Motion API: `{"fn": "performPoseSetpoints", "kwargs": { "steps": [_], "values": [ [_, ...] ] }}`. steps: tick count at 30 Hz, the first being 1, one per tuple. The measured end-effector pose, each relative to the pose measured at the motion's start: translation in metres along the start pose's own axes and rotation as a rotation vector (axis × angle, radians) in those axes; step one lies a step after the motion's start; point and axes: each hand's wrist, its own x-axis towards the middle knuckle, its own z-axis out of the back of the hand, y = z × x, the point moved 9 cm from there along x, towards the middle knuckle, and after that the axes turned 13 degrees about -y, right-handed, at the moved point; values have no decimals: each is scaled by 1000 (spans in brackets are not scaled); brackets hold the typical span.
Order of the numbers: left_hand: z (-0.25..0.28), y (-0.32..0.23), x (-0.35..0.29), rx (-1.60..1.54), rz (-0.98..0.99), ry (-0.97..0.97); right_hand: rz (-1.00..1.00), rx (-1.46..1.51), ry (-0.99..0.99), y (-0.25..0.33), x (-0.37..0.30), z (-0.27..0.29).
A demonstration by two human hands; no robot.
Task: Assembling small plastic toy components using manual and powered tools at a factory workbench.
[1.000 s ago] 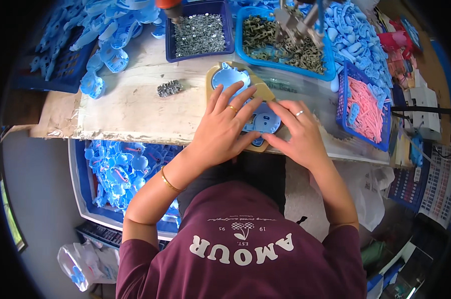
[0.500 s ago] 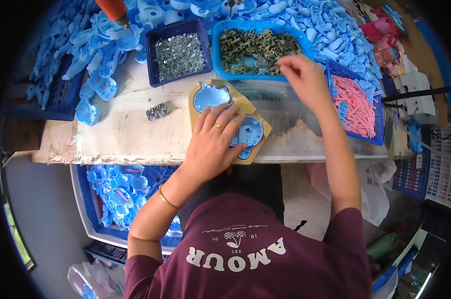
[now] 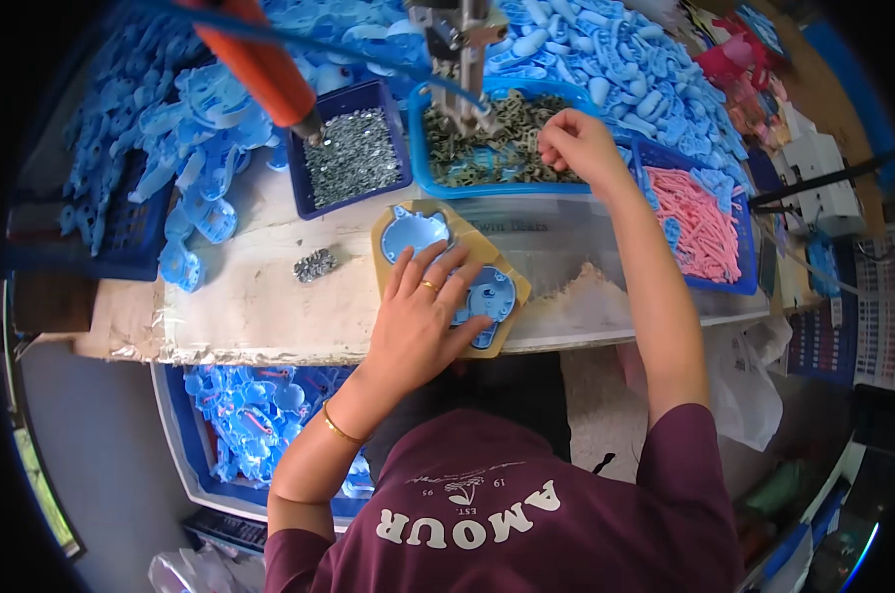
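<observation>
Left hand (image 3: 420, 314) flat on tan block (image 3: 479, 249), frame centre, fingers loosely spread over blue shell (image 3: 415, 235). Block's long axis: upper left to lower right. Right hand (image 3: 581, 148) farther, fingers curled near blue tray (image 3: 507, 188), contents cannot tell; block below-left.

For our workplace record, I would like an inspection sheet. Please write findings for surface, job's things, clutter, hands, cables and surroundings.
Surface: pale worktop; front edge looks ragged.
Job's things: blue plastic piece, partly covered, lies in tan fixture.
Clutter: small metal pile on the worktop, left of the fixture.
Hands: left hand lies on the blue plastic piece; right hand at turquoise tray of dark pieces, grasp unclear.
Cables: blue cord at picture top; black cable at right.
Surroundings: crate of blue parts below worktop's left.
</observation>
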Motion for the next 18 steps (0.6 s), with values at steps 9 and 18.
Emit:
{"fn": "performPoseSetpoints", "kwargs": {
  "steps": [9,18],
  "values": [
    [19,-50,30,-86,-359,-301,-630,574,690,20,-165,-35],
    [41,-18,28,-352,-50,-410,350,-528,-429,-34,-60,183]
  ]
}}
